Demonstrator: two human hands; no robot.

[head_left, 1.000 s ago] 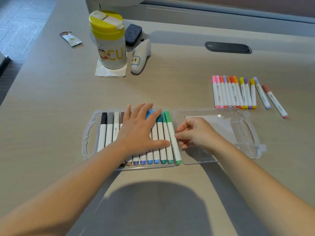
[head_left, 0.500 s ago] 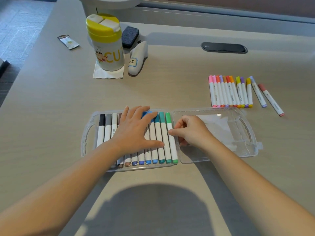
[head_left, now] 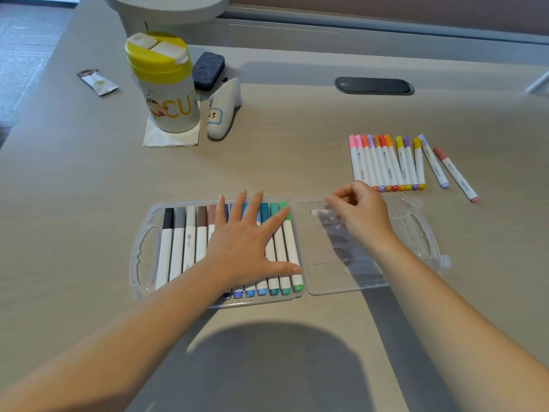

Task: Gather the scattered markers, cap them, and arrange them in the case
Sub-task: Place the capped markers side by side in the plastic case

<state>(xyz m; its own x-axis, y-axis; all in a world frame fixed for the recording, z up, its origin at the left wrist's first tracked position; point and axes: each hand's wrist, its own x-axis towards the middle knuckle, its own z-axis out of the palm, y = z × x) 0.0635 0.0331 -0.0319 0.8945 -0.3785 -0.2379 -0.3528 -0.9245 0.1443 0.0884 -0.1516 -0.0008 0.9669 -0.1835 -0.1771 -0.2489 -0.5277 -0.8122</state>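
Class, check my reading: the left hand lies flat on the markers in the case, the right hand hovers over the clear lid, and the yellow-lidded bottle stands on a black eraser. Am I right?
Not quite. In the head view the yellow-lidded bottle stands on a white napkin; the dark eraser lies behind it. The rest holds: the left hand lies flat on the markers in the case, and the right hand hovers over the clear lid.

A single head-worn, wide-angle view looks forward and steeply down, close over the beige wood-grain table (head_left: 297, 162) and both forearms.
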